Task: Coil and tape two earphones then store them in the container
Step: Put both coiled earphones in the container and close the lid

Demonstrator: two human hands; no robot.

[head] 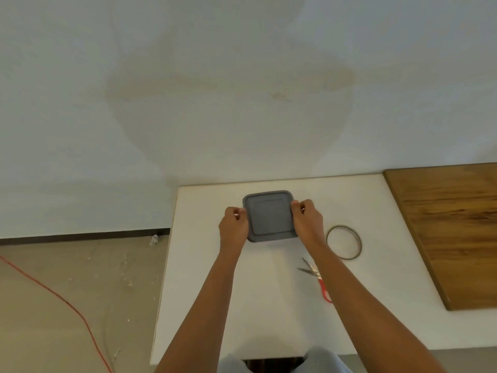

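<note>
Container (269, 216) with its grey lid on is sat near the back edge of the white table (204, 292), gripped from both sides. Its left edge is pinched by the left hand (233, 225), fingers curled tight against the rim, and its right edge is clamped the same way by the right hand (307, 219). A tape roll (344, 242) is seen just right of that hand, with red-handled scissors (317, 278) partly hidden under the right forearm.

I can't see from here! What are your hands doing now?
Left hand and right hand gripping the grey container by its lid edges. Lid on. Earphones not visible. Tape roll and scissors clear.
</note>
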